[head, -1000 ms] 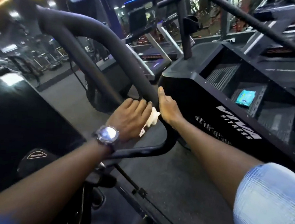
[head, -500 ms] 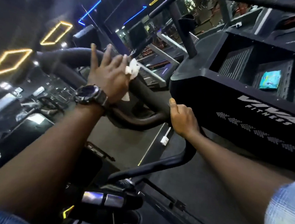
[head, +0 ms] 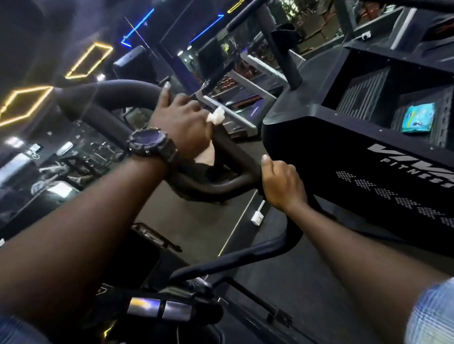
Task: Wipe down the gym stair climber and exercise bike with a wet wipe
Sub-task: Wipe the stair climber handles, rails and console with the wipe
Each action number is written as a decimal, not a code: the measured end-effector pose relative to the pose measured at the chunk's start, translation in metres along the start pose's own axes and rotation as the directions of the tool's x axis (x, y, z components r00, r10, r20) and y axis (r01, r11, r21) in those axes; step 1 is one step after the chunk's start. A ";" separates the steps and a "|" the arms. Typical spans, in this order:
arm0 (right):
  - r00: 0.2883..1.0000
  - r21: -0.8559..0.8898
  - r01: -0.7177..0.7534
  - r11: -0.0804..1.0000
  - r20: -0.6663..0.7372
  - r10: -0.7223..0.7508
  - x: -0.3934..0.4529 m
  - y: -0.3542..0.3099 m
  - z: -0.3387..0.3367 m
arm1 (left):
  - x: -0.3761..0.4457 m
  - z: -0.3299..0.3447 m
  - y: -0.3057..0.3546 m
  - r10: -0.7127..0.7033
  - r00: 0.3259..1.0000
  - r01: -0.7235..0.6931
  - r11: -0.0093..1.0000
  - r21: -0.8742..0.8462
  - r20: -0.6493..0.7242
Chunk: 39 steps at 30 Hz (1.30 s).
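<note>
Black padded handlebar of the exercise bike getting a wipe, both hands on it.

Near end first: right hand has its fingers curled round the bar's bend, thumb up on top. A bit further along, the left hand, with a dark watch on the wrist, holds the white wet wipe pressed against the bar, fingers wrapped over it. Beyond on the right sits the stair climber marked VIVA FITNESS, with a blue-green wipes packet lying on one step.

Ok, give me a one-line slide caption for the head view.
Left hand rubs a white wet wipe along the bike's handlebar while the right hand grips its lower bend.
</note>
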State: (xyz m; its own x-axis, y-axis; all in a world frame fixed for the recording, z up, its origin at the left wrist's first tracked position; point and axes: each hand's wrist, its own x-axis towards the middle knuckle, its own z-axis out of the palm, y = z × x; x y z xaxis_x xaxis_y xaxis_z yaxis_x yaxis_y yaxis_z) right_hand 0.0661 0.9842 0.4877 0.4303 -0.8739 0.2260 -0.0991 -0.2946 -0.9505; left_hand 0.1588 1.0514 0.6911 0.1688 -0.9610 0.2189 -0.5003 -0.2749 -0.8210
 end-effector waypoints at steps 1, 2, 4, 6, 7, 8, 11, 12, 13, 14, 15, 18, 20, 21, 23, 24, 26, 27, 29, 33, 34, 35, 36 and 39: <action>1.000 -0.002 0.007 1.000 0.004 -0.007 0.001 0.000 0.000 | -0.002 -0.003 0.006 0.014 1.000 -0.014 1.000 -0.010 0.010; 1.000 -0.006 0.011 1.000 0.003 -0.011 0.001 0.001 0.000 | -0.005 -0.004 0.019 0.088 0.995 -0.087 0.995 -0.042 0.045; 1.000 -0.021 0.018 1.000 -0.003 -0.018 0.000 0.000 0.000 | -0.017 0.000 0.045 0.269 0.960 -0.260 0.960 -0.105 0.082; 1.000 -0.027 0.025 0.999 -0.006 -0.025 0.000 0.001 0.000 | -0.018 0.003 0.042 0.305 0.950 -0.300 0.950 -0.082 0.063; 1.000 -0.026 0.023 0.999 -0.003 -0.023 -0.001 -0.001 0.000 | -0.014 0.002 0.030 0.261 0.965 -0.259 0.964 -0.062 0.028; 1.000 -0.025 0.023 0.999 -0.002 -0.023 -0.001 -0.001 -0.001 | -0.008 0.002 0.016 0.197 0.980 -0.197 0.980 -0.040 -0.008; 1.000 -0.025 0.018 1.000 0.003 -0.018 -0.001 -0.001 -0.002 | 0.001 0.002 -0.022 -0.018 0.995 0.016 1.000 -0.023 -0.098; 1.000 -0.027 0.013 1.000 -0.001 -0.013 -0.002 -0.002 -0.003 | 0.002 0.001 -0.025 -0.051 0.994 0.046 0.997 -0.055 -0.096; 1.000 -0.031 0.007 0.999 -0.002 -0.007 -0.002 -0.003 -0.003 | 0.002 0.000 -0.022 -0.031 0.996 0.022 0.995 -0.100 -0.083; 1.000 -0.037 0.007 0.999 -0.003 -0.007 -0.001 -0.004 -0.003 | 0.002 -0.001 -0.013 0.037 0.997 -0.047 0.987 -0.156 -0.066; 1.000 -0.040 0.009 0.999 -0.002 -0.009 -0.002 -0.004 -0.002 | 0.001 -0.003 0.002 0.135 0.990 -0.140 0.968 -0.209 -0.034; 1.000 -0.044 0.004 0.999 0.006 -0.004 -0.002 -0.002 -0.002 | -0.010 0.003 0.053 0.402 0.913 -0.387 0.906 -0.170 0.063; 1.000 -0.045 -0.002 0.999 0.025 0.003 -0.001 -0.001 -0.002 | -0.017 0.007 0.070 0.478 0.873 -0.468 0.877 -0.113 0.098; 1.000 -0.039 -0.005 0.999 0.021 0.005 -0.001 0.000 -0.002 | -0.016 0.009 0.066 0.497 0.863 -0.489 0.866 -0.100 0.086; 1.000 -0.025 0.006 1.000 -0.006 -0.006 0.000 0.000 -0.001 | -0.005 0.007 0.042 0.478 0.873 -0.470 0.877 -0.095 0.095; 1.000 -0.028 0.015 0.999 -0.018 -0.016 0.001 0.000 0.000 | 0.004 0.005 0.024 0.428 0.899 -0.418 0.902 -0.108 0.095; 0.999 -0.031 0.045 0.998 -0.015 -0.045 0.002 0.001 0.002 | 0.013 -0.005 -0.015 0.277 0.959 -0.273 0.959 -0.078 0.052; 0.999 -0.026 0.051 0.998 -0.009 -0.051 0.003 0.002 0.003 | 0.015 -0.010 -0.034 0.199 0.980 -0.198 0.979 -0.052 0.016; 0.999 -0.016 0.051 0.999 -0.013 -0.051 0.003 0.002 0.002 | 0.015 -0.017 -0.069 0.008 1.000 -0.008 1.000 -0.028 -0.016; 0.998 0.010 0.050 0.999 0.030 -0.051 0.006 0.003 0.005 | 0.016 -0.023 -0.123 -0.401 0.909 0.413 0.904 -0.112 0.111; 0.997 -0.018 0.076 0.997 0.016 -0.076 0.007 0.007 0.007 | 0.015 -0.024 -0.132 -0.455 0.879 0.474 0.867 -0.156 0.142; 0.996 -0.050 0.091 0.995 0.003 -0.091 0.008 0.011 0.007 | 0.013 -0.024 -0.137 -0.492 0.857 0.515 0.834 -0.199 0.156; 0.995 -0.077 0.093 0.993 -0.022 -0.095 0.010 0.015 0.009 | 0.009 -0.026 -0.141 -0.504 0.850 0.527 0.817 -0.235 0.154; 0.995 -0.070 0.095 0.993 -0.035 -0.098 0.013 0.015 0.012 | 0.000 -0.028 -0.142 -0.341 0.931 0.364 0.885 -0.290 0.126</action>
State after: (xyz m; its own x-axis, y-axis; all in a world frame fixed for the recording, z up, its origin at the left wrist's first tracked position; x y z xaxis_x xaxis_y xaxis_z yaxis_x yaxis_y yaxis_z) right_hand 0.0810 0.9730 0.4737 0.4062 -0.8538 0.3255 -0.1204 -0.4031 -0.9072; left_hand 0.2060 1.0895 0.8225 0.4347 -0.7977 0.4180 -0.6276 -0.6013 -0.4946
